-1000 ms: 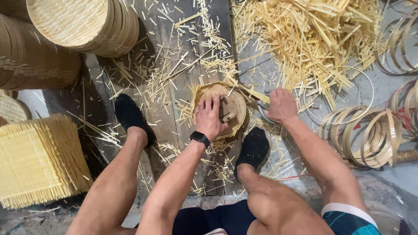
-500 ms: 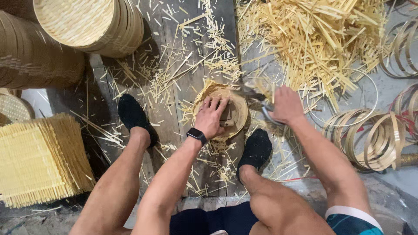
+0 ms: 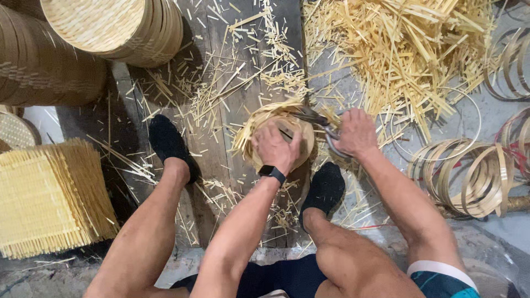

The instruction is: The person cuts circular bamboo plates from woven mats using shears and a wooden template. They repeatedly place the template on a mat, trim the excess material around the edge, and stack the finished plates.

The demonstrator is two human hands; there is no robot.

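Strip pile (image 3: 408, 60) sat at one o'clock, hoops (image 3: 469, 176) at three. Dead centre, the round basket (image 3: 276, 129) lay on the floor, left hand (image 3: 276, 146) pressed over it, right hand (image 3: 356, 132) gripping shears (image 3: 317, 118), blades pointing to ten o'clock at its rim.

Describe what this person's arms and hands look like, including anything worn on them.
Both arms are bare to the shoulder, with no sleeves or gloves. The left hand has a black wristband with a small dark face at the wrist. The right hand wears nothing visible.

Hands (image 3: 276, 148) on round bamboo basket (image 3: 279, 135)
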